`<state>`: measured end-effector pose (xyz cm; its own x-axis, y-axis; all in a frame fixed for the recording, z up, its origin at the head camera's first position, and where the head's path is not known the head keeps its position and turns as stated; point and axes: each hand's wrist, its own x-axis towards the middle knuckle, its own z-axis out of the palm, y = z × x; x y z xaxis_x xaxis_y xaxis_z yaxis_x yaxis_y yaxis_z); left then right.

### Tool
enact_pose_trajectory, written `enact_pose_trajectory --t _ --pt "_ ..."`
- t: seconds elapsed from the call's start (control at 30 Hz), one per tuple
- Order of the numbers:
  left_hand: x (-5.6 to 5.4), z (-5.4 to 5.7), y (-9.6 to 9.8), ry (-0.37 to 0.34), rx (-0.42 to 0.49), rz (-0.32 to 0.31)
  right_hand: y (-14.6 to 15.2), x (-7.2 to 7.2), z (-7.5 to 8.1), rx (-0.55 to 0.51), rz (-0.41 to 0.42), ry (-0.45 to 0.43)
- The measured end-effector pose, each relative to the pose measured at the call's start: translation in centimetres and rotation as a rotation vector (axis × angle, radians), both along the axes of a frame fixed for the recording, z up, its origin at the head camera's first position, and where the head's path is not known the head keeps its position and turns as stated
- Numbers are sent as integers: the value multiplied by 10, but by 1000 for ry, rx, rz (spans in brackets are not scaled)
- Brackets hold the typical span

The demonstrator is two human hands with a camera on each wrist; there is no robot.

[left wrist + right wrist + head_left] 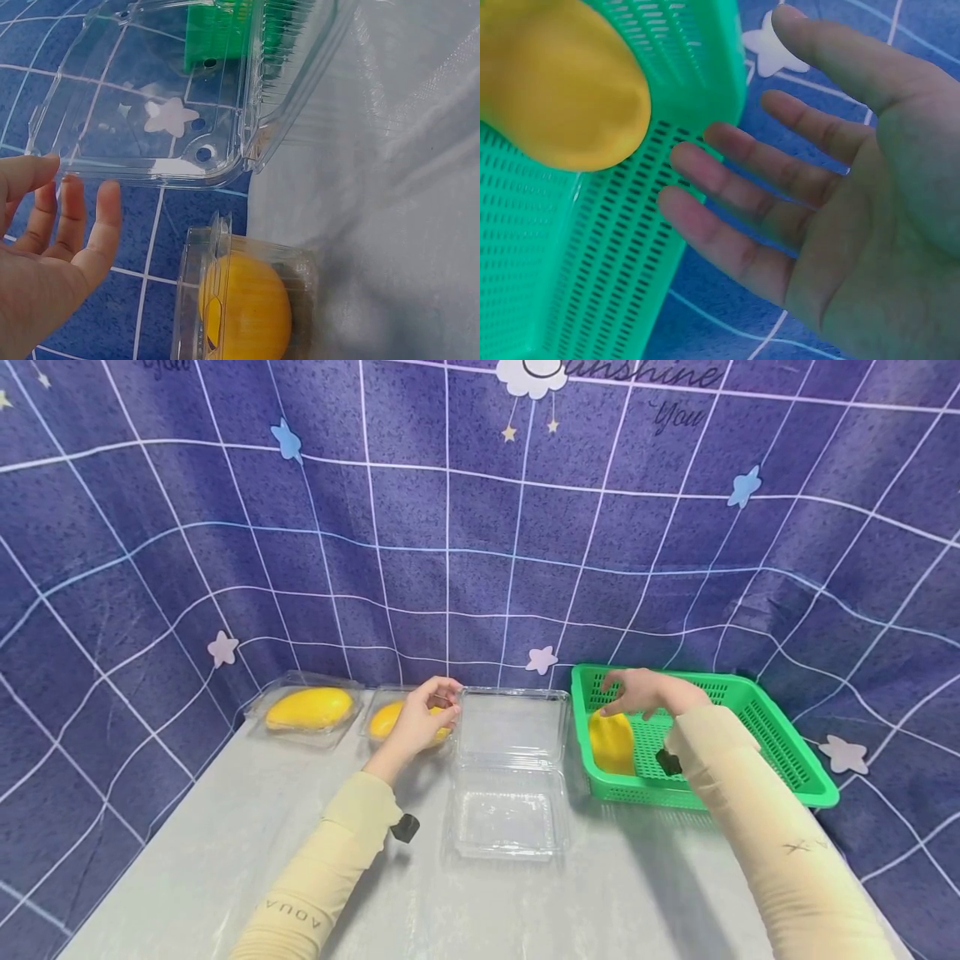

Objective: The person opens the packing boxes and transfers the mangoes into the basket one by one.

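Your cream sleeves (pixel 772 839) reach in from the lower edge of the frame, one left of centre and one at the right; your left hand (pixel 416 722), left of centre, has its fingers bent with the tips at the edge of a raised clear lid (pixel 513 727), though you cannot tell whether they pinch it or only touch it; your right hand (pixel 641 691), right of centre, is loosely spread and grips nothing, above a yellow fruit (pixel 612 747) that lies against the left end of the green basket (pixel 787 752).

Joined to the lid along its lower edge is a clear tray (pixel 510 822), flat at the centre of the frame; just left of the lid, partly behind your left hand, sits a see-through box (pixel 304 300) with one boxed fruit (pixel 386 718) inside; farther left, a second box (pixel 333 737) encloses another, an oblong fruit (pixel 309 708); all rest on the grey table (pixel 225 860), before a blue gridded curtain (pixel 420 527) filling the upper frame.
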<state>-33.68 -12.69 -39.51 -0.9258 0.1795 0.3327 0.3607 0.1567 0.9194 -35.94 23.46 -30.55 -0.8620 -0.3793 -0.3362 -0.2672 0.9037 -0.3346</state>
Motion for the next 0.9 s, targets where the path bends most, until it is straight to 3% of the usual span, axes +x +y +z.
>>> enact_pose_trajectory --t 0.23,0.4,0.67,0.9 --pt "18 18 3 -5 -5 -10 -3 8 -1 -32 84 145" --pt "20 19 3 4 -15 1 -3 16 -4 -65 137 293" --pt "18 20 4 -39 -5 17 -5 35 -11 -172 139 366" --pt "20 23 4 -67 12 24 -10 54 -24 -269 161 482"
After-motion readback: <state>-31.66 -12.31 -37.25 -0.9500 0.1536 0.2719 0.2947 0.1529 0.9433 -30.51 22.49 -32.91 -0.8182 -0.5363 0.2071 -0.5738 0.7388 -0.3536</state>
